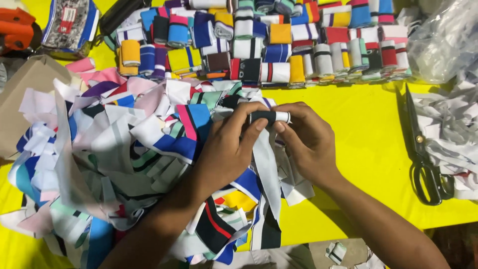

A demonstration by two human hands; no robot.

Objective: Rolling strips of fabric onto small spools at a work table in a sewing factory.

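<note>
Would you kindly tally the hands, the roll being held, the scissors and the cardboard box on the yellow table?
Hands: 2, the left hand and right hand
Black-and-white roll held between them: 1
Scissors: 1
Cardboard box: 1
Total: 5
The rolled strips at the back and the loose strips are too many to count.

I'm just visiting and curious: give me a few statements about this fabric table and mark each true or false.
1. Both hands hold one small rolled strip. True: the left hand and right hand grip a black and white roll.
2. The scissors lie to the left of the hands. False: the black scissors lie to the right.
3. The table cover is yellow. True: see the table cover.
4. The loose strips are neatly stacked. False: the loose strips lie in a tangled heap.
5. Finished rolls sit in rows at the far side. True: the finished rolls.
</note>
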